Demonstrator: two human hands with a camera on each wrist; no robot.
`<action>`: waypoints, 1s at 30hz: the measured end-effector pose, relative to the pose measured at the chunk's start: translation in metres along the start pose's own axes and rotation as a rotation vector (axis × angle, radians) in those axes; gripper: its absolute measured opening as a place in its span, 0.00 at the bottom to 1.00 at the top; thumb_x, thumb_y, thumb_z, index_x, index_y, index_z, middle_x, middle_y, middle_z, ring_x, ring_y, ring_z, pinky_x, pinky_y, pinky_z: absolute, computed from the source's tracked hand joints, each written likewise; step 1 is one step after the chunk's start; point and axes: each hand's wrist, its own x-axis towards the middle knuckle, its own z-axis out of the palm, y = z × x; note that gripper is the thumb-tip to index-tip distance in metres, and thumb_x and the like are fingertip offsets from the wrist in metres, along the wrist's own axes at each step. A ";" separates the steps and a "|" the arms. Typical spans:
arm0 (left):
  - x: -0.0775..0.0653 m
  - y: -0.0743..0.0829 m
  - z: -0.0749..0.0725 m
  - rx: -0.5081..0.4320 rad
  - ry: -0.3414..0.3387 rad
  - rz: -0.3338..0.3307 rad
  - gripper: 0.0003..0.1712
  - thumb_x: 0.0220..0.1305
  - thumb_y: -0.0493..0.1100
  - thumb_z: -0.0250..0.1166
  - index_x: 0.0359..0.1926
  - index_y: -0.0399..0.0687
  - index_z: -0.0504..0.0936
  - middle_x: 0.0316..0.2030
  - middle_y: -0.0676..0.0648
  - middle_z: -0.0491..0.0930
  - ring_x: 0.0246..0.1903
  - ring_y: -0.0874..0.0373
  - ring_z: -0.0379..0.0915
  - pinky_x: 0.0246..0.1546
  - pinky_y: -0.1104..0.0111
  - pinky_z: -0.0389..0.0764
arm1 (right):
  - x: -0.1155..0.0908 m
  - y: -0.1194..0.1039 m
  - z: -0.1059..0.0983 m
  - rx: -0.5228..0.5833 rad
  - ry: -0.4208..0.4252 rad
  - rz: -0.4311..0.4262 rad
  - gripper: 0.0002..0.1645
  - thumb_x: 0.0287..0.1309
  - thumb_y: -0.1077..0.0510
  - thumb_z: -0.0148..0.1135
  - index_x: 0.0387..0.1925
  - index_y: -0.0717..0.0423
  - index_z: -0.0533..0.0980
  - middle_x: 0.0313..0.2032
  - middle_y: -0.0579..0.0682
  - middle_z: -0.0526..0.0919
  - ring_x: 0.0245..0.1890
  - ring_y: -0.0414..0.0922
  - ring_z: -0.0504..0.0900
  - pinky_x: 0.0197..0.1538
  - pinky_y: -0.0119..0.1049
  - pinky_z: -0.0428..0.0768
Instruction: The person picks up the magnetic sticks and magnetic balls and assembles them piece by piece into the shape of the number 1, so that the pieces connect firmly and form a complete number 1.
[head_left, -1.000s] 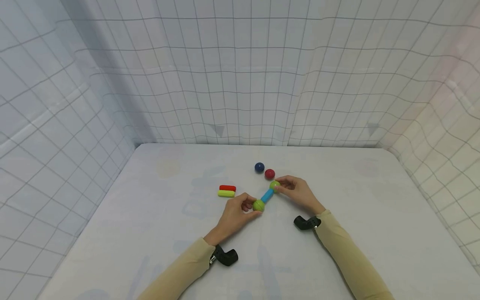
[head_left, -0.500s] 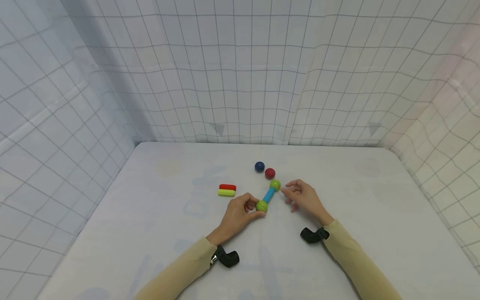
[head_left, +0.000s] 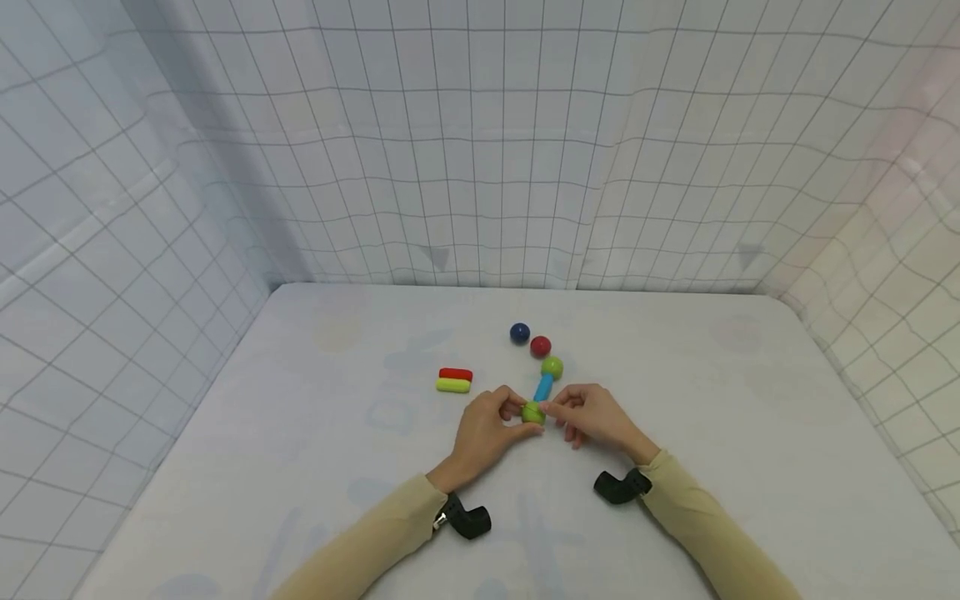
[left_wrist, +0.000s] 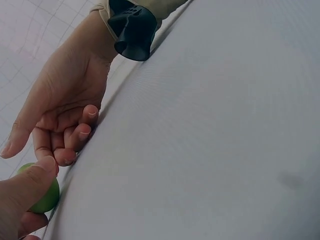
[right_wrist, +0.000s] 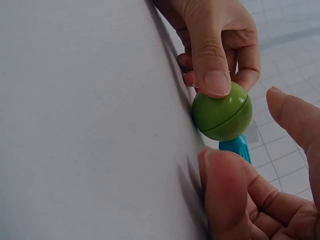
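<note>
Two green balls, the far one and the near one, sit at the ends of a short blue rod on the white tabletop. My left hand pinches the near ball between thumb and fingers. A seam line runs round that green ball in the right wrist view, with the end of the blue rod beside it. Just right of the ball is my right hand, its thumb and index finger spread apart and gripping nothing; whether a fingertip touches the ball I cannot tell.
Beyond the far green ball lie a red ball and a dark blue ball. A red rod and a yellow rod lie side by side to the left. White grid-patterned curtains enclose the table.
My right hand has let go of the far green ball, drawn back, then come down beside the near one. My left hand has shifted slightly right with the near ball, swinging the rod more upright in view.
</note>
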 end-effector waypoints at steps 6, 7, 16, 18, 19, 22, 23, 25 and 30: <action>0.000 0.003 0.003 0.031 0.016 -0.011 0.21 0.44 0.57 0.76 0.36 0.53 0.80 0.26 0.59 0.77 0.26 0.66 0.65 0.26 0.72 0.67 | -0.001 0.000 0.002 -0.019 0.023 0.015 0.23 0.52 0.40 0.68 0.28 0.57 0.79 0.14 0.52 0.77 0.11 0.45 0.76 0.18 0.38 0.77; 0.000 0.004 0.003 0.033 0.020 -0.010 0.21 0.44 0.56 0.76 0.36 0.54 0.80 0.26 0.59 0.77 0.26 0.66 0.65 0.26 0.72 0.67 | -0.001 0.000 0.002 -0.022 0.025 0.015 0.23 0.51 0.40 0.68 0.28 0.57 0.79 0.14 0.52 0.77 0.11 0.45 0.76 0.18 0.38 0.77; 0.000 0.005 0.004 0.020 0.000 0.002 0.21 0.47 0.56 0.75 0.39 0.54 0.81 0.28 0.58 0.78 0.27 0.65 0.67 0.27 0.72 0.68 | 0.000 0.001 0.000 -0.044 -0.001 0.015 0.22 0.53 0.41 0.67 0.29 0.57 0.81 0.14 0.51 0.77 0.12 0.45 0.77 0.19 0.36 0.76; 0.000 0.005 0.004 0.011 -0.006 0.003 0.20 0.48 0.55 0.75 0.40 0.54 0.81 0.30 0.57 0.79 0.27 0.64 0.69 0.29 0.72 0.69 | -0.001 0.001 -0.001 -0.043 -0.010 0.015 0.22 0.54 0.41 0.67 0.29 0.57 0.81 0.14 0.51 0.77 0.12 0.45 0.77 0.19 0.37 0.76; 0.000 0.005 0.004 0.006 -0.007 0.004 0.20 0.48 0.54 0.75 0.40 0.53 0.81 0.30 0.57 0.79 0.28 0.64 0.69 0.29 0.72 0.69 | -0.002 0.000 -0.001 -0.042 -0.014 0.014 0.22 0.54 0.41 0.67 0.30 0.58 0.81 0.14 0.51 0.77 0.12 0.45 0.77 0.20 0.37 0.76; 0.000 0.006 0.004 0.001 -0.006 0.009 0.19 0.49 0.53 0.75 0.41 0.52 0.82 0.30 0.57 0.80 0.28 0.63 0.71 0.29 0.71 0.70 | -0.004 -0.001 -0.002 -0.041 -0.019 0.007 0.22 0.55 0.42 0.66 0.30 0.59 0.81 0.14 0.51 0.77 0.12 0.46 0.76 0.20 0.38 0.77; 0.000 0.006 0.004 0.001 -0.006 0.008 0.19 0.49 0.52 0.75 0.41 0.52 0.82 0.30 0.57 0.80 0.28 0.62 0.71 0.29 0.71 0.70 | -0.005 -0.001 -0.002 -0.042 -0.017 0.005 0.22 0.55 0.41 0.66 0.30 0.59 0.81 0.14 0.51 0.77 0.12 0.46 0.76 0.20 0.38 0.77; 0.000 0.006 0.004 0.002 -0.005 0.009 0.19 0.49 0.52 0.75 0.41 0.52 0.82 0.30 0.57 0.80 0.27 0.62 0.71 0.29 0.72 0.70 | -0.006 -0.002 -0.001 -0.045 -0.012 0.002 0.23 0.55 0.41 0.66 0.30 0.58 0.81 0.14 0.51 0.77 0.12 0.46 0.77 0.20 0.38 0.77; 0.001 0.006 0.005 -0.003 -0.002 0.010 0.19 0.48 0.52 0.75 0.40 0.53 0.82 0.30 0.57 0.80 0.27 0.64 0.70 0.29 0.72 0.70 | -0.005 -0.001 0.002 -0.039 0.012 0.008 0.23 0.53 0.40 0.67 0.29 0.58 0.81 0.15 0.51 0.77 0.12 0.45 0.77 0.20 0.38 0.78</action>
